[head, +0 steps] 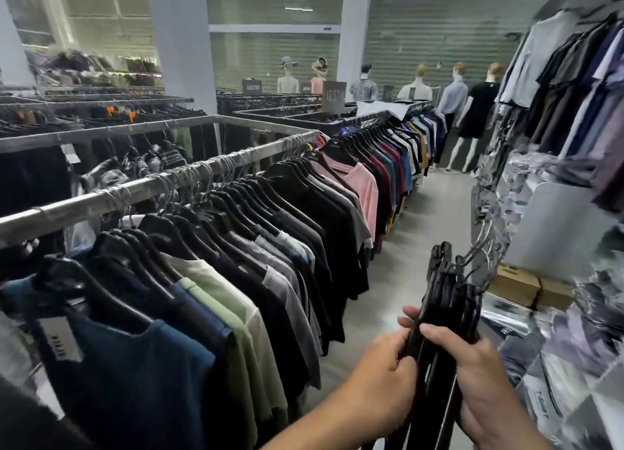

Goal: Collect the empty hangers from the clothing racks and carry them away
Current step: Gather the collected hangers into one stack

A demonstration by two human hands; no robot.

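A bundle of black plastic hangers with thin silver wire hooks stands upright in the near right of the scene, over the grey floor of the aisle, and both hands hold it. The left hand wraps its curled fingers round the left side of the bundle, with the fingertips showing behind the black arms. The right hand grips the right side, its thumb laid across the front of the hangers. The hooks point up and to the right.

To the left a long grey metal rail runs from near to far, packed with T-shirts on black hangers: a dark blue shirt nearest, a pale green one beside it, and a pink one farther along. On the near right lie clear-bagged folded clothes, with a brown cardboard box just behind them. Dressed mannequins stand at the far end before closed shutters.
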